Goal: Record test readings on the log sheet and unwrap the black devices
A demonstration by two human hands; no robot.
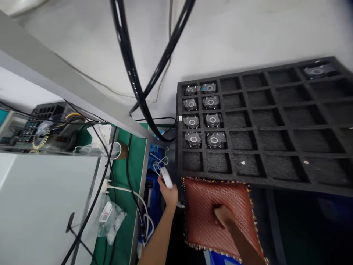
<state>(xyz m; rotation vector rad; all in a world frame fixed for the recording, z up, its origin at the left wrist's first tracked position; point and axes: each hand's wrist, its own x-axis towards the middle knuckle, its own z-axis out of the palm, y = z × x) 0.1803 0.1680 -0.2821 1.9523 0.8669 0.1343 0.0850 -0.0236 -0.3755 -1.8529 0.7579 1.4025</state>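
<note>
The left hand (168, 193) is closed around a small white oblong device (166, 177), held upright in the gap between the green mat (135, 173) and the black foam tray (264, 125); a thin white cable (158, 163) loops from its top. The right hand (223, 215) presses down on a reddish-brown woven cushion (217, 217) with a beaded edge, just below the tray; its fingers are curled together, and whether they pinch the weave cannot be told. The tray's grid holds round metallic parts (202, 116) in its left compartments. Two thick black hoses (132, 70) cross in front. A clear plastic bag (110, 219) lies on the mat. The tray's far corner is blurred.
</note>
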